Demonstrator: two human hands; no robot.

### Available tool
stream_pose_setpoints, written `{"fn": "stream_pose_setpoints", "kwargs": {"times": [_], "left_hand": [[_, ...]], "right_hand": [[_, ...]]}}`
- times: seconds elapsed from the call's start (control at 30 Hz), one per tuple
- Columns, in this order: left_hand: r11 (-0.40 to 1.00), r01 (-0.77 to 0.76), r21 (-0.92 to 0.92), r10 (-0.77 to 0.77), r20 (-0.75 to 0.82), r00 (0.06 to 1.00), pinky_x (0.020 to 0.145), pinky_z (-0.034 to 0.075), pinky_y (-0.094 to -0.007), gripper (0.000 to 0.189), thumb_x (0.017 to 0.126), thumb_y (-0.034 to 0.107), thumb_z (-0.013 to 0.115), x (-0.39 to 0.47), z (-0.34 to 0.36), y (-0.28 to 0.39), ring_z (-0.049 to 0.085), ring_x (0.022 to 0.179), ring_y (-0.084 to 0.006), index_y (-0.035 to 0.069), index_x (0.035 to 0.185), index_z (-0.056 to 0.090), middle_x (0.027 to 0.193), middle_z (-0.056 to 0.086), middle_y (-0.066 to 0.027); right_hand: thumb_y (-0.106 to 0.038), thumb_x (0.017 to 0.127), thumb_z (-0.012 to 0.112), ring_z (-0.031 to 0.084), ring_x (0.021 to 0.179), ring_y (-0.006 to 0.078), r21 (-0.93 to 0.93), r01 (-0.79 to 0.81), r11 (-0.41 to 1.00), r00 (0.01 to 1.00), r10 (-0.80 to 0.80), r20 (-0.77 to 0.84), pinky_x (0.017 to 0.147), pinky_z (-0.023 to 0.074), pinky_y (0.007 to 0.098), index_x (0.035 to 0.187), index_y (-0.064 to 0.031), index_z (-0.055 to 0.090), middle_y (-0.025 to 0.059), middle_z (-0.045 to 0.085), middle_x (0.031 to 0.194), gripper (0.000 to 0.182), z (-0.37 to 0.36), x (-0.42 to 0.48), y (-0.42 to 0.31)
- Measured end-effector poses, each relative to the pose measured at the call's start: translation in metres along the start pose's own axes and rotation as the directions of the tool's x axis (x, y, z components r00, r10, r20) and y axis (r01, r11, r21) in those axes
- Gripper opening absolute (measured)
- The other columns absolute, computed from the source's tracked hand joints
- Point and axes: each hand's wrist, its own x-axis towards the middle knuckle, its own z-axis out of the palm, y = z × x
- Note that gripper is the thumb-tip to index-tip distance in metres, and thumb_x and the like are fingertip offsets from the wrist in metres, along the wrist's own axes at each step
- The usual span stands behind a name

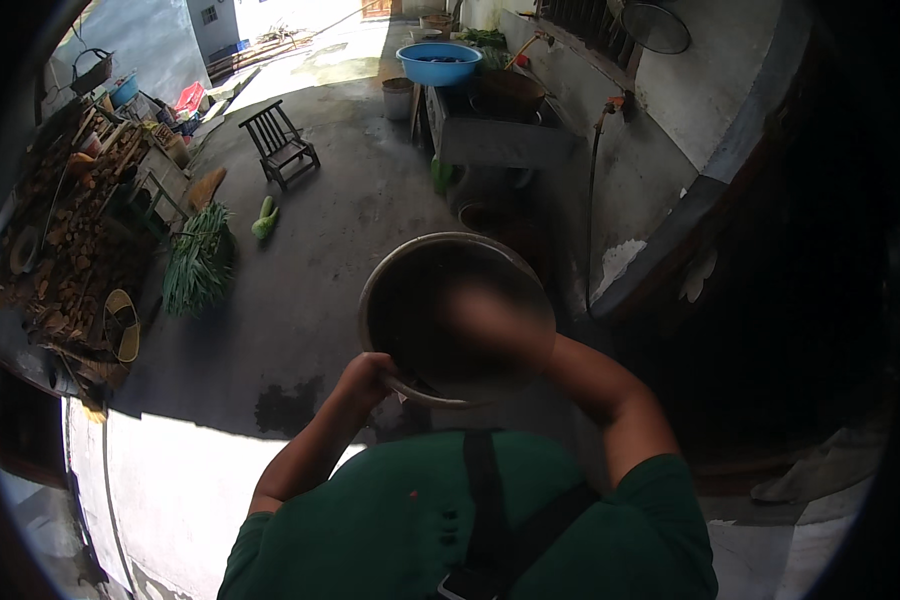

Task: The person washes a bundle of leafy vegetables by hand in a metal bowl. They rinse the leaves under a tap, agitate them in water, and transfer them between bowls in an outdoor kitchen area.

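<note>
A large round metal basin (456, 237) with a pale rim is held in front of my body, its dark inside facing me. My left hand (371, 373) grips the rim at the lower left. Over the inside of the basin is my right hand (484, 309), smeared by motion blur. Its fingers cannot be made out, and whether it touches the metal or holds something is unclear. The bottom of the basin is too dark to read.
A blue plastic basin (439, 63) stands on a sink counter (495, 141) ahead, near a hose (592, 217). Leftward are a wooden chair (281, 144), green gourds (265, 218), a bundle of long green leaves (197, 262) and stacked firewood (67, 240).
</note>
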Motion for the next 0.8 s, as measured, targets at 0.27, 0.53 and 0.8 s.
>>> {"fn": "stream_pose_setpoints", "kwargs": {"times": [0.27,0.53,0.8], "left_hand": [[0.994,0.051,0.093,-0.050,-0.014,0.999,0.043,0.040,-0.0280,0.011,0.056,-0.001,0.050,0.189,0.017,0.159,0.051,0.050,-0.0215,-0.002,0.067,0.051,0.060,0.051,-0.0091],[0.993,0.117,0.007,-0.118,0.011,0.993,0.050,0.044,-0.0306,0.010,0.058,-0.002,0.049,0.388,0.048,0.288,0.053,0.055,-0.0231,-0.001,0.068,0.049,0.062,0.052,-0.0113],[0.999,0.047,0.008,-0.047,-0.068,0.997,0.047,0.038,-0.0312,0.006,0.058,-0.003,0.048,0.535,0.078,0.394,0.049,0.052,-0.0213,0.001,0.063,0.047,0.060,0.049,-0.0090]], "right_hand": [[-0.014,0.076,0.052,0.056,0.078,0.0238,-0.167,0.079,0.983,0.975,-0.111,-0.191,0.070,0.0447,0.0344,0.092,-0.0046,0.058,0.0135,0.057,0.090,0.019,-0.083,0.149,0.124],[-0.015,0.080,0.047,0.054,0.084,0.0226,0.115,-0.138,0.984,0.990,0.140,-0.003,0.075,0.0430,0.0322,0.101,-0.0042,0.053,0.0125,0.055,0.095,0.024,-0.177,0.298,0.247],[-0.016,0.072,0.056,0.054,0.082,0.0267,-0.056,0.104,0.993,0.983,-0.094,0.160,0.069,0.0439,0.0329,0.093,-0.0087,0.056,0.0122,0.056,0.091,0.022,-0.238,0.430,0.364]]}}
